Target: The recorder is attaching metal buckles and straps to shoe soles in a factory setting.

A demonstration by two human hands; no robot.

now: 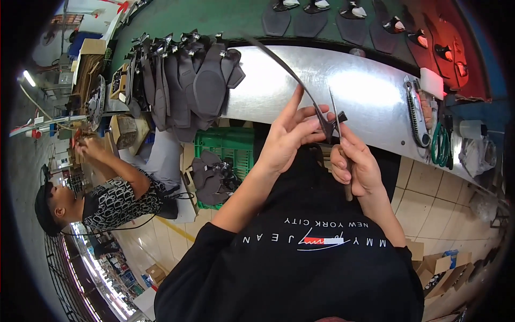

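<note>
My left hand (289, 137) is closed on a thin dark sandal sole (282, 64), seen nearly edge-on and rising to the upper left over the bench. A black strap piece (328, 124) projects from its near end, between my two hands. In my right hand (360, 161) is a slim hand tool (333, 99) with a narrow metal blade pointing up and a brownish handle end below my fingers. The blade passes right beside the strap piece; whether they touch, I cannot tell.
A metal bench (370, 80) lies ahead, with grey sandal soles (209, 86) heaped at left. More stand on the green surface (214, 19) behind. A utility knife (416, 115) and green-handled scissors (441, 145) lie right. A green crate (224, 140) sits below; a co-worker (123, 188) works at left.
</note>
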